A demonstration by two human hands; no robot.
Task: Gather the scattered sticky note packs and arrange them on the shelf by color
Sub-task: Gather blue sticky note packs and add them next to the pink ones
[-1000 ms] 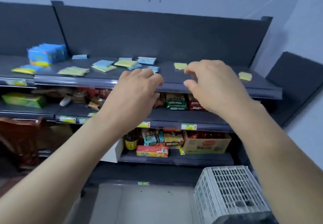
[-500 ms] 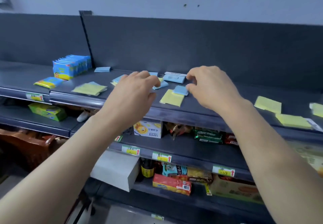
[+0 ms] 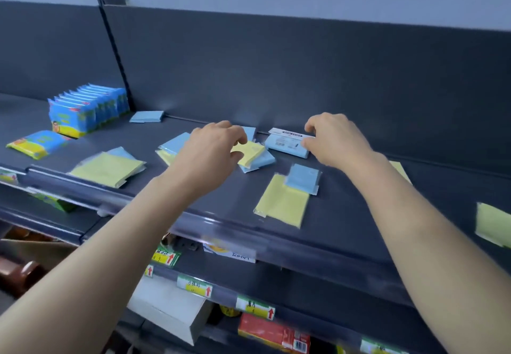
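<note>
Blue and yellow sticky note packs lie scattered on the dark top shelf [image 3: 359, 215]. My left hand [image 3: 210, 151] hovers with loosely curled fingers, its fingertips at the left edge of a yellow pack [image 3: 251, 152] that lies on a blue pack [image 3: 264, 161]. My right hand [image 3: 336, 140] is curled too, thumb and forefinger at the right end of a blue pack with a white label [image 3: 284, 145]. In front, a small blue pack [image 3: 302, 178] overlaps a large yellow pack [image 3: 284, 204]. Another yellow pack [image 3: 107, 169] lies to the left and a lone blue pack [image 3: 146, 116] at the back.
A row of upright blue snack packets [image 3: 88, 107] stands at the back left, with one packet [image 3: 38, 143] lying flat. A yellow pack [image 3: 493, 225] lies far right. Lower shelves hold a white box [image 3: 168, 312], a red box [image 3: 273, 334] and price tags.
The view has closed in on the top shelf. Both hands have moved forward and down from above the shelf edge to the packs in the middle.
</note>
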